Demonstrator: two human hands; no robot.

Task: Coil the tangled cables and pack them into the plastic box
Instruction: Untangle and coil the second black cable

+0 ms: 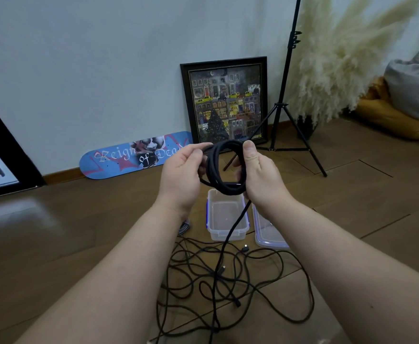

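While above the plastic box (227,214) (open) | both hands pinch black cable coil (224,167) between them

box (228,217) left of lid (268,232), tangled cables (228,276) in front

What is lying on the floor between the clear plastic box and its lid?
In the head view, only bare wooden floor shows between the plastic box and the lid; the black cable hanging from the coil crosses before it.

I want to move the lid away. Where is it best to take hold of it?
Grip the lid at its near short rim, coming from above and the near side: it lies flat on the floor, and the right forearm and plastic box crowd its far end and left side.
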